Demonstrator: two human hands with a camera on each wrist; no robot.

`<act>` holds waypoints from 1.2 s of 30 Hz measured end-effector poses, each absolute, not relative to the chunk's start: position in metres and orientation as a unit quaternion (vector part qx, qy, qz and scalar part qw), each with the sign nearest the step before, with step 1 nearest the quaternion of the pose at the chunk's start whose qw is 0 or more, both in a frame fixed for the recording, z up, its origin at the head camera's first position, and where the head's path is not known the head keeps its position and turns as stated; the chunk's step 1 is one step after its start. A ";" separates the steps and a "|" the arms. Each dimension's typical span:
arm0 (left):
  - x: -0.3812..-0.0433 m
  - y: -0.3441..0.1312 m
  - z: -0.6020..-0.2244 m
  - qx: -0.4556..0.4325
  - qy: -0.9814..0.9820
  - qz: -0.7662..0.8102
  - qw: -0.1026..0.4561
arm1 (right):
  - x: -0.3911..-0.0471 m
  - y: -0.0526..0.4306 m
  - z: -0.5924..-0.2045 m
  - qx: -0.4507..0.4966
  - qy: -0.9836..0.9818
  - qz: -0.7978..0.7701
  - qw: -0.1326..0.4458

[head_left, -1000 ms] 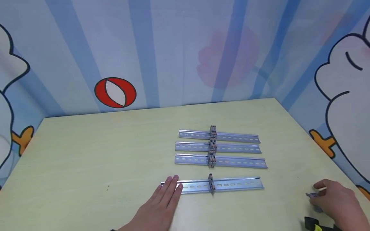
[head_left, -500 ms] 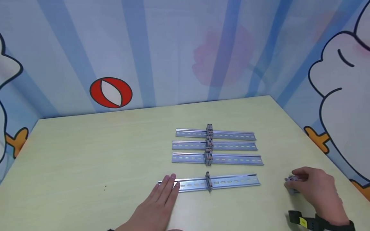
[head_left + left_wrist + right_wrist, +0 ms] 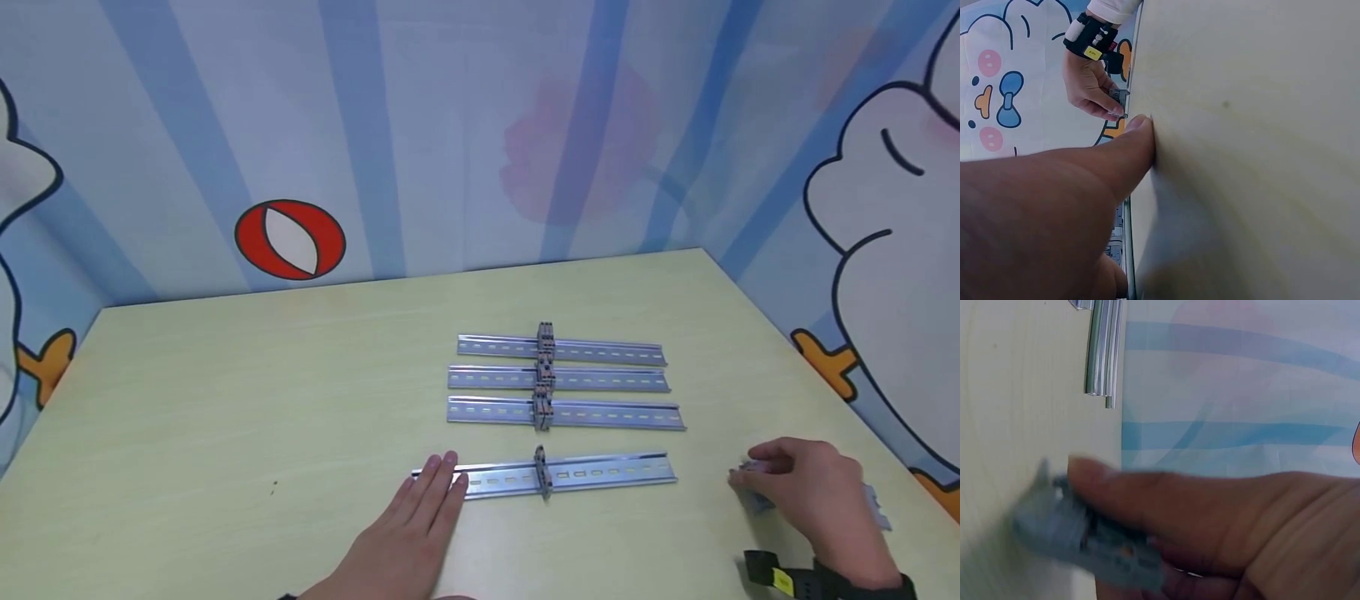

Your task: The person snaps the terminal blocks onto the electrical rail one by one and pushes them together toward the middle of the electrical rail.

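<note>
My left hand (image 3: 405,525) lies flat with straight fingers over the left end of the nearest slotted metal DIN rail (image 3: 615,472). One thin grey terminal block (image 3: 542,472) stands across the middle of that rail. At the right side of the table, my right hand (image 3: 817,492) pinches a grey terminal block (image 3: 1085,540) between thumb and fingers. The block looks blurred in the right wrist view, and the fingers partly cover it in the head view. Another grey piece (image 3: 876,507) shows on the table behind the right wrist.
Beyond the nearest rail lie three more DIN rails (image 3: 615,414), roughly parallel, each with grey terminal blocks (image 3: 543,408) clipped near its middle. A printed cloth backdrop (image 3: 450,150) borders the pale table (image 3: 225,400) at the back and sides.
My right hand has moved left along the table with the terminal block, then slowed. A grey piece has come into view behind its wrist. The left hand has stayed on the rail.
</note>
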State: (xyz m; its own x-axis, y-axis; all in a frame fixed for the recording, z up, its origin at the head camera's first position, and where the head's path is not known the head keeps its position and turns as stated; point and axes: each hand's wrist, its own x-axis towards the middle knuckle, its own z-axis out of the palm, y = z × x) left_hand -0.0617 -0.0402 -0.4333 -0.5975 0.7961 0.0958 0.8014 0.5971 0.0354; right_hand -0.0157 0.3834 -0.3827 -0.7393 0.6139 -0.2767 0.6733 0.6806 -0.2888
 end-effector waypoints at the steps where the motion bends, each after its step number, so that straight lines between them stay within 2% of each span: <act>1: -0.062 -0.040 -0.433 -0.447 -0.893 -0.037 0.034 | -0.016 0.383 -0.382 0.360 0.910 -0.188 0.083; 6: -0.062 -0.040 -0.432 -0.444 -0.895 -0.038 0.015 | -0.015 0.376 -0.376 0.351 0.915 -0.181 0.081; 14: -0.062 -0.039 -0.432 -0.440 -0.897 -0.045 -0.002 | -0.017 0.348 -0.369 0.264 0.942 -0.208 0.006; 28: -0.062 -0.040 -0.428 -0.432 -0.899 -0.051 -0.039 | -0.030 0.302 -0.358 0.153 0.962 -0.223 -0.021; 31: -0.062 -0.041 -0.429 -0.433 -0.899 -0.058 -0.032 | -0.034 0.290 -0.354 0.124 0.966 -0.224 -0.022; 36: -0.062 -0.041 -0.433 -0.443 -0.894 -0.057 0.018 | -0.040 0.269 -0.350 0.064 0.971 -0.228 0.020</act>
